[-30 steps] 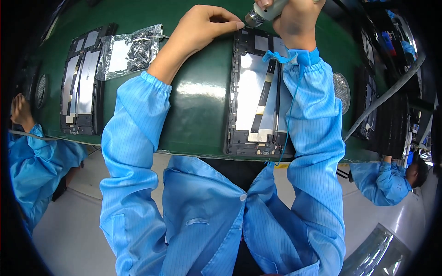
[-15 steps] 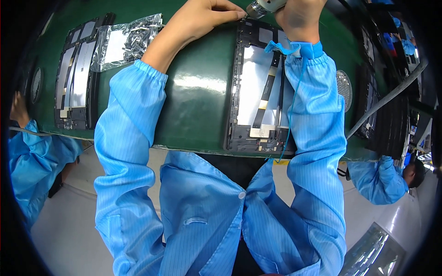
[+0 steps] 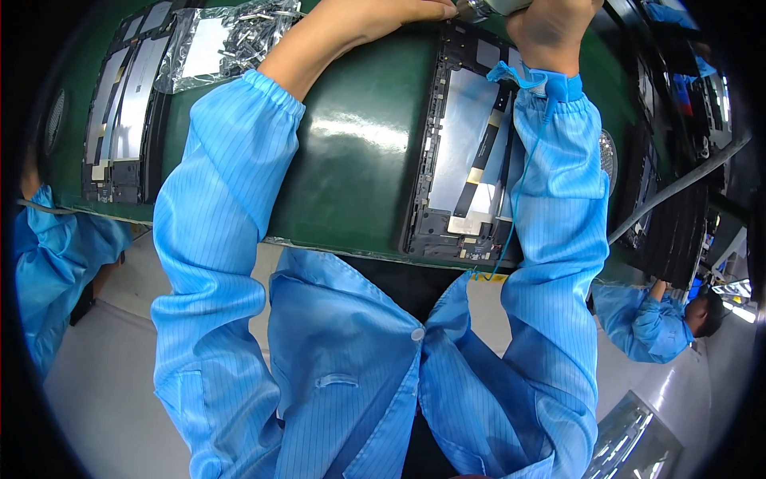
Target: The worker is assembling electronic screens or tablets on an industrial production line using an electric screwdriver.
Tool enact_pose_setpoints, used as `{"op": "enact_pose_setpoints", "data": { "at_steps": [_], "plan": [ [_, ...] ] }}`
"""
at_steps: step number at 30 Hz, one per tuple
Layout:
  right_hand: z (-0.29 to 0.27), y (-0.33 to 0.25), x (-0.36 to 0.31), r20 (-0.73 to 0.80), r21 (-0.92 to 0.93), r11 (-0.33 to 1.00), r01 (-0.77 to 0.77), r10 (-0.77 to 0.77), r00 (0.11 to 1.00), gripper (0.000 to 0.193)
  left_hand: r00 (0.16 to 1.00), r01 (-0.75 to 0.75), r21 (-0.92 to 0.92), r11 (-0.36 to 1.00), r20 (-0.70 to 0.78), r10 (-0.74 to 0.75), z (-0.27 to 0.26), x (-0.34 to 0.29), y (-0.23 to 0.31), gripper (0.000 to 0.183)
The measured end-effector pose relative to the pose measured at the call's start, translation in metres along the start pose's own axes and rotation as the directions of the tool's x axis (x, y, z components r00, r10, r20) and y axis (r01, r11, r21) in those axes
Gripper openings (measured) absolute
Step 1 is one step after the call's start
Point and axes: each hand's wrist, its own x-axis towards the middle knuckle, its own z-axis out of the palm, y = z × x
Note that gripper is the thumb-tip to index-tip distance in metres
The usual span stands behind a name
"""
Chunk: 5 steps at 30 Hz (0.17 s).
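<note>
An opened tablet housing (image 3: 456,112), black with silver panels and a dark ribbon cable, lies on the green table in front of me. At its far edge my right hand (image 3: 554,28) grips an electric screwdriver (image 3: 476,9), light-bodied with a metal nose and partly cut off by the picture's top. My left hand (image 3: 371,17) reaches to the same edge, thumb and fingers pressed together beside the screwdriver's nose. Whatever they pinch is too small or hidden to make out. A blue wrist strap (image 3: 553,85) circles my right wrist, its thin cord hanging over the housing.
Left on the green table (image 3: 351,176) lie a second tablet housing (image 3: 128,104) and a clear bag (image 3: 231,44) of small dark parts. A grey cable (image 3: 682,190) crosses at the right, near stacked dark housings (image 3: 674,239). People in blue sit at both sides.
The view has shifted, so the table and both housings sit higher, the near housing further right. My hands keep their place at its far edge, the screwdriver still in my right hand.
</note>
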Motion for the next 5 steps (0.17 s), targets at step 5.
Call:
{"op": "enact_pose_setpoints", "data": {
  "at_steps": [5],
  "plan": [
    [-0.0007,0.0006,-0.0008,0.021,-0.02,1.0,0.016,-0.016,1.0,0.029,0.997,-0.075,0.024,0.997,-0.001,0.075,0.0003,0.0006,-0.0032,0.016]
  ]
}}
